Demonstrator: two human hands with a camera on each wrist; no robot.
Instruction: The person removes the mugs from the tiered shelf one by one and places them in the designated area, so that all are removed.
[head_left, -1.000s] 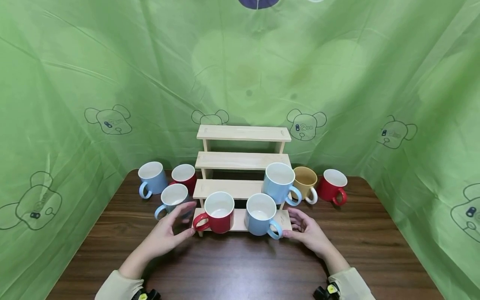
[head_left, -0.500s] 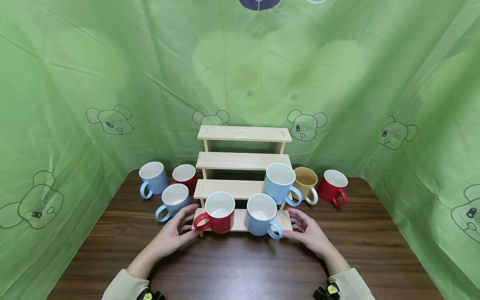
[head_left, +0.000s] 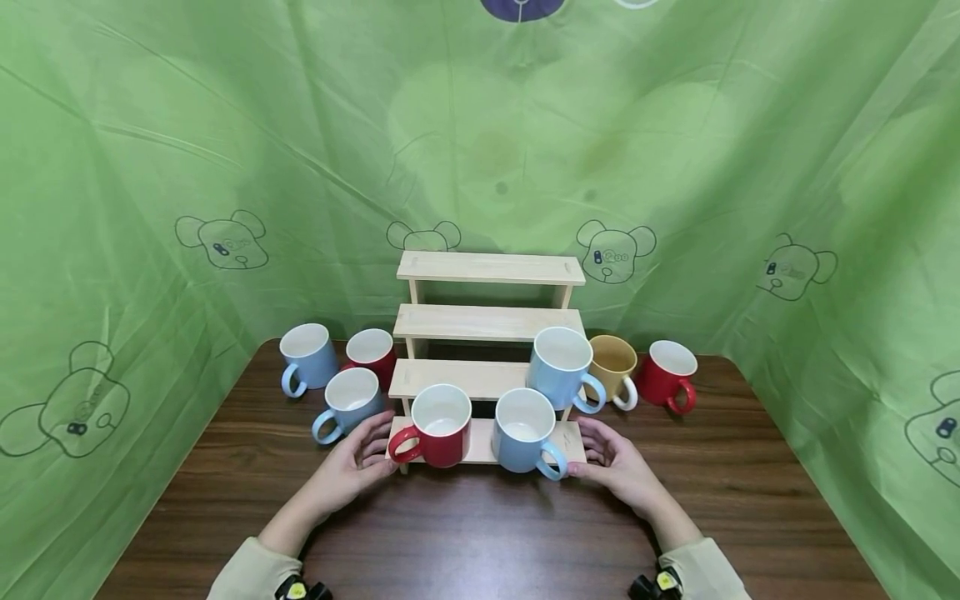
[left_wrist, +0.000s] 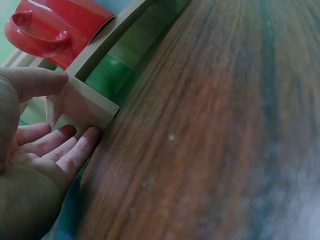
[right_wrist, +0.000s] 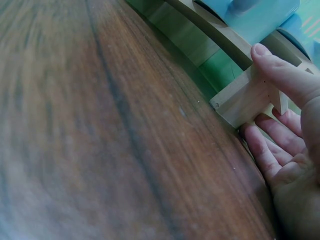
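A four-step wooden display stand [head_left: 453, 379] stands mid-table. Its lowest step bears a red mug [head_left: 441, 446], handle to the left, and a light blue mug [head_left: 516, 446], handle to the right. Another light blue mug [head_left: 553, 375] sits at the right end of the second step. My left hand [head_left: 348, 471] grips the lowest step's left end; in the left wrist view its thumb is at the front corner and its fingers curl by the side support [left_wrist: 87, 105]. At the right end, my right hand [head_left: 618, 467] holds the step likewise, thumb in front, fingers at the support [right_wrist: 242, 100].
Left of the stand are two light blue mugs, one at the back [head_left: 309, 358] and one nearer [head_left: 352, 400], and a red mug [head_left: 375, 358]. A yellow mug [head_left: 611, 362] and a red mug [head_left: 663, 375] stand right. Green cloth [head_left: 480, 125] hangs behind the table [head_left: 480, 542].
My left hand has moved right and closed in on the stand's left end. The right hand keeps its hold, and the mugs and stand show no clear shift.
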